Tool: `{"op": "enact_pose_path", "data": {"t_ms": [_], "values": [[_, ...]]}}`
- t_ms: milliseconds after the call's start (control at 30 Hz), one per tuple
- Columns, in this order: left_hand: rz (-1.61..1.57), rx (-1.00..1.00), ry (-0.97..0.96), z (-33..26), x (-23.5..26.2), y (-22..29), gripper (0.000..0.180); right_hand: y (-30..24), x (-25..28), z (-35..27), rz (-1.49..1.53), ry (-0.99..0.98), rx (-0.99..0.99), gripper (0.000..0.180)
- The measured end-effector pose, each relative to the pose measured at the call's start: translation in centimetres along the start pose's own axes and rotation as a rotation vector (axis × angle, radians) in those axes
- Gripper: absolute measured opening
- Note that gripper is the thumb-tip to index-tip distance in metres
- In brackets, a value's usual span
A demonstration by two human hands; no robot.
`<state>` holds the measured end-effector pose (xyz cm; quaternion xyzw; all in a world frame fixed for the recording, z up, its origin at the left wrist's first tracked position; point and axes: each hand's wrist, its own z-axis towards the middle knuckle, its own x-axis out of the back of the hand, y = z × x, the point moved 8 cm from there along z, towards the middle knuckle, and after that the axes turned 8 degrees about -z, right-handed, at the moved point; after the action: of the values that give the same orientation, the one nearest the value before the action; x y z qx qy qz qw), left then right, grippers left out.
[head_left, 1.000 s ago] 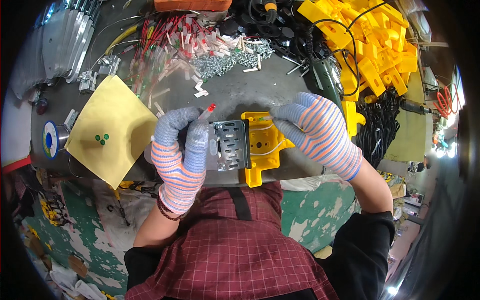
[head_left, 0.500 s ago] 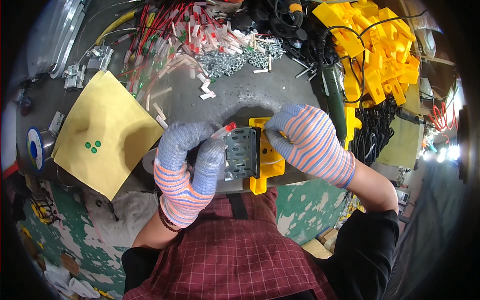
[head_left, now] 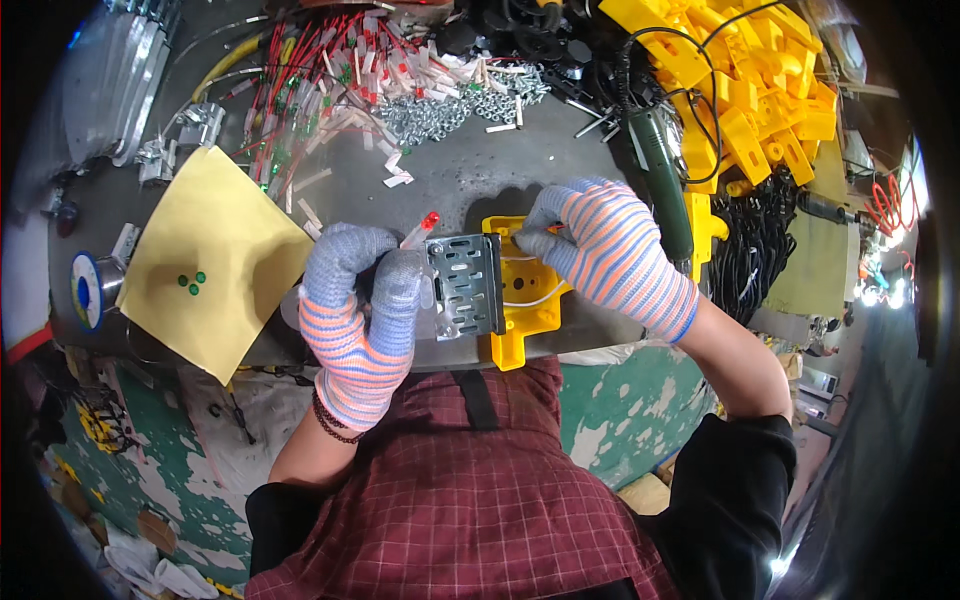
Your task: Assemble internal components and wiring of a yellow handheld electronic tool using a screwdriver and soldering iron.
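Head view is showing a person in a red checked shirt leaning over a dark grey metal workbench [head_left: 450,185], both hands in striped knitted gloves. The left hand [head_left: 360,315] is curling closed around the left edge of a perforated grey metal plate [head_left: 468,285], gripping it together with a small red-tipped indicator lamp [head_left: 422,226] that is sticking up past the fingers. The plate is sitting against a yellow moulded plastic housing [head_left: 525,300], which is lying near the front edge of the bench, just in front of the person's chest. The right hand [head_left: 605,255] is resting over the top right of the housing with its fingertips pinched narrow on something small and orange at the upper edge; a thin white wire [head_left: 535,298] is looping across the housing's open face. To the left, a yellow sheet of paper [head_left: 210,265] is lying flat with three small green caps [head_left: 192,284] on it. Farther back, a tangle of red-wired lamps [head_left: 320,85] is spreading beside a heap of silver screws [head_left: 450,108]. A pile of matching yellow plastic parts [head_left: 750,90] is filling the far right corner, with a green-handled power tool [head_left: 665,180] lying just beside the right hand.
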<state>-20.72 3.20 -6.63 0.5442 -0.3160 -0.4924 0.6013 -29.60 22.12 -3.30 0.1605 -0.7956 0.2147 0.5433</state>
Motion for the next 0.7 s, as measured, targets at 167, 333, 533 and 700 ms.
{"op": "enact_pose_path", "data": {"t_ms": [167, 333, 533, 700], "values": [[-0.011, -0.169, -0.149, -1.0, -1.7, 4.0, 0.009, -3.4, 5.5, -7.0, -0.070, 0.680, 0.301, 0.032], [-0.465, 0.156, -0.420, -4.2, -7.5, 4.4, 0.013, -6.2, 5.1, -10.9, 0.278, 0.502, 0.327, 0.033], [-0.393, 0.247, -0.546, -4.4, -8.7, 2.3, 0.020, -2.1, 1.7, -10.2, 1.316, 0.375, 0.130, 0.019], [0.753, -0.413, -0.417, -0.8, -7.0, 2.8, 0.058, 1.4, 3.7, -7.8, 0.693, 0.401, 0.059, 0.014]]}}
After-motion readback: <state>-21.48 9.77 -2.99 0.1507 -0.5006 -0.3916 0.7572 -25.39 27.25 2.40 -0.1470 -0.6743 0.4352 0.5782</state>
